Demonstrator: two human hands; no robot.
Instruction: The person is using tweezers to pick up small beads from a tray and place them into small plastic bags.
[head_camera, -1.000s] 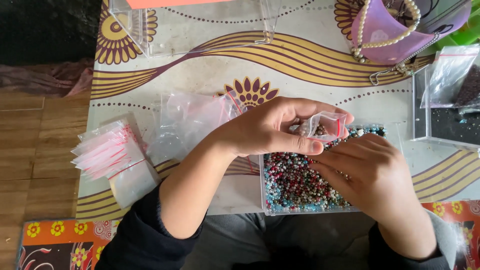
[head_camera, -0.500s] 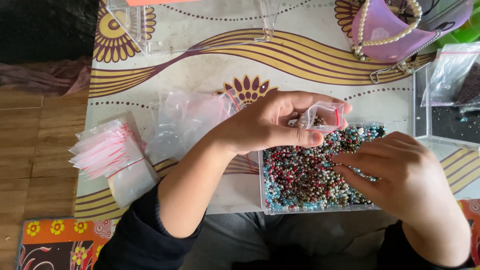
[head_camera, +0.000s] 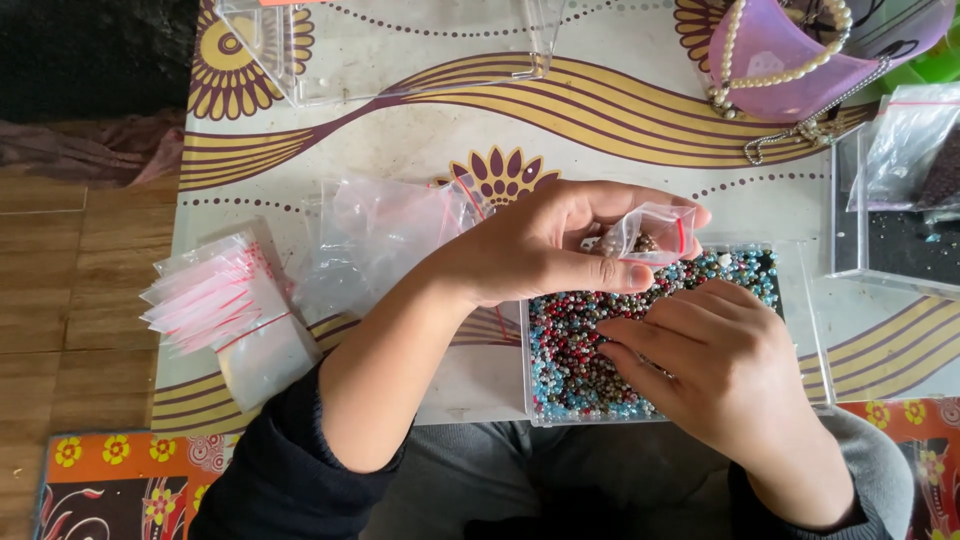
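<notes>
My left hand (head_camera: 545, 245) holds a small clear zip bag (head_camera: 655, 232) with a red seal line, with a few beads inside it, just above a clear box (head_camera: 806, 330) full of mixed red, blue and silver beads (head_camera: 570, 345). My right hand (head_camera: 705, 360) lies palm down in the beads at the box's right half, fingers curled among them. Whether it holds any beads is hidden.
A stack of small zip bags (head_camera: 215, 300) lies at the table's left edge, loose clear bags (head_camera: 385, 235) beside my left forearm. An empty clear lid (head_camera: 400, 45) sits at the back, a purple holder with a pearl strand (head_camera: 780, 55) at back right, another clear box (head_camera: 890, 230) at right.
My right hand has dropped from beside the small bag down into the beads and shifted toward me. My left hand keeps the bag in nearly the same place.
</notes>
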